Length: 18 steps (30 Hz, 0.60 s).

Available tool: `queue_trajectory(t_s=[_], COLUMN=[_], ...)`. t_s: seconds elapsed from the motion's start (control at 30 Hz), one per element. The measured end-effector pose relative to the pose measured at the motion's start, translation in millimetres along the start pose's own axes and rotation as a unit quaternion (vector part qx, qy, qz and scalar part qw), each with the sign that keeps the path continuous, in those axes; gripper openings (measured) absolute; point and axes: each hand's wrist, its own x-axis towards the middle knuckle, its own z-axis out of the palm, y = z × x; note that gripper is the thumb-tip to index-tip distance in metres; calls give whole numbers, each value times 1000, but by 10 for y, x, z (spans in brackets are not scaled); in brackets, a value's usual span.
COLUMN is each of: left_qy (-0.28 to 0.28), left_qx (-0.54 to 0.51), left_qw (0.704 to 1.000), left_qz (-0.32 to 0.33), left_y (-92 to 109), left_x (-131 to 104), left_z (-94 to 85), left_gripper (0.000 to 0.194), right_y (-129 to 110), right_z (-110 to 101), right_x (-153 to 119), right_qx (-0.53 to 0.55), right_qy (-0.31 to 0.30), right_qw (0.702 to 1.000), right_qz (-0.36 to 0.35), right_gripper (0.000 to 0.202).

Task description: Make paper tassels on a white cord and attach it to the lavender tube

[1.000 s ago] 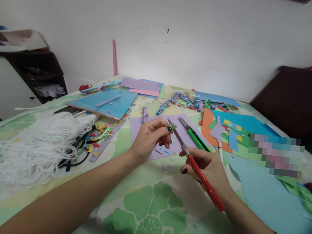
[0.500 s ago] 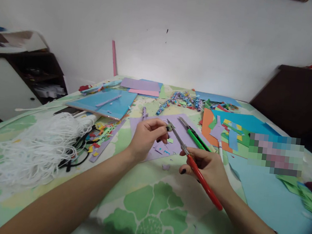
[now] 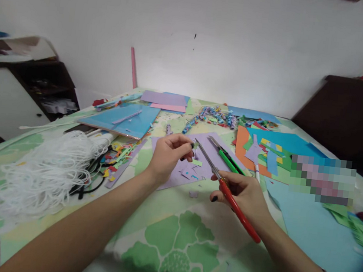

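Observation:
My left hand (image 3: 170, 155) is closed in a pinch on a tiny green paper piece (image 3: 195, 146), mostly hidden by the fingertips. My right hand (image 3: 243, 195) grips red-handled scissors (image 3: 227, 192), seen nearly edge-on. Their thin silver blades point up and left, with the tips right beside the pinched piece. Below lies a purple paper sheet (image 3: 176, 178) with small scraps on it. A light green paper strip (image 3: 195, 163) shows just under my left fingertips. Beyond the scissors, a green utility knife (image 3: 227, 156) rests on the sheet, its blade end pointing away.
White cord (image 3: 45, 177) is heaped at left, beside colourful paper scraps (image 3: 118, 161). A blue paper pack (image 3: 127, 119) lies behind it. Rolled paper beads (image 3: 210, 115) sit at the back. Coloured sheets (image 3: 293, 144) and a pale blue sheet (image 3: 308, 229) cover the right side.
My left hand has drawn slightly left, away from the scissor tips. The green piece between its fingers looks smaller, and a light green strip shows more below it. The right hand has barely moved.

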Motion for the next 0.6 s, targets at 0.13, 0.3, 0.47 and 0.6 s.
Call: queue_trajectory(t_s=[0.13,0.3,0.47,0.6], left_qy=[6,10,15,17], left_qx=[9,30,51,65], left_qw=[1000,999,998,998], left_qz=[6,18,22,16], left_y=[10,22,31,34], left_x=[13,25,35,45], left_z=[-18,-18,-33,-46], left_gripper=[5,4,3,4], right_y=[-5,-24,-11,-13], right_z=[-6,-13,-25,-29], right_x=[-5,-6,6,7], right_qx=[-22,-48,-58,-64], right_qy=[2,5,1,-1], right_qw=[1000,999,998,998], right_qz=[1,-10,-10,-11], right_gripper=[36,43,42,43])
